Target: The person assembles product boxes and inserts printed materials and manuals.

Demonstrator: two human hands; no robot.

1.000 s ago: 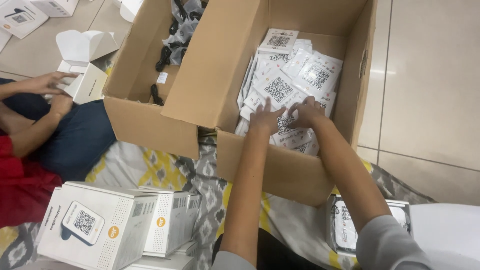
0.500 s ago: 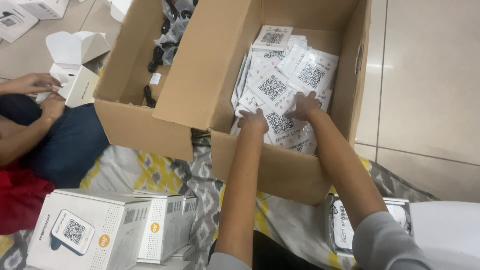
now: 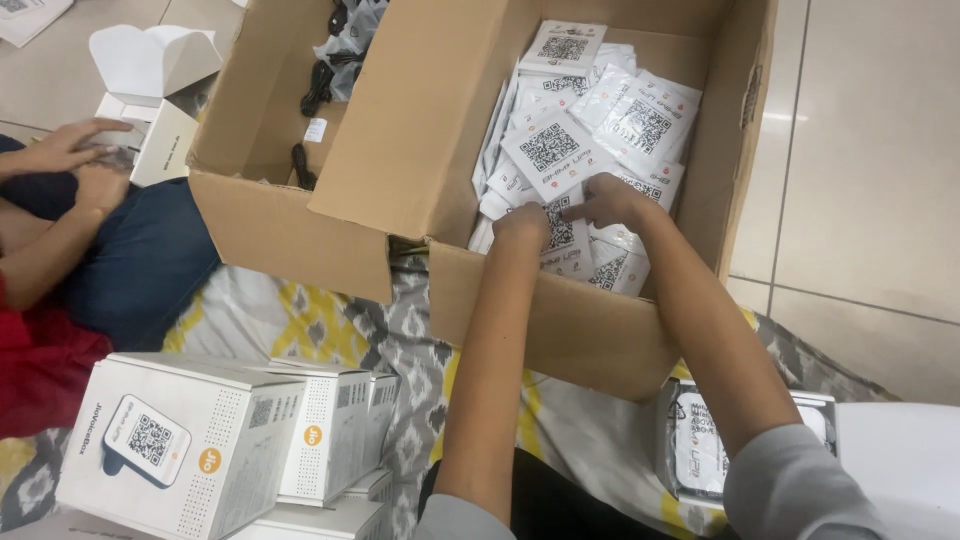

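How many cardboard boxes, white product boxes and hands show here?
Cardboard boxes: 2, one with white code cards, one with black cables.
White product boxes bottom left: at least 4; the stack is partly cut off.
Hands: 4, own left, own right, a co-worker's 2.
Total: at least 10.
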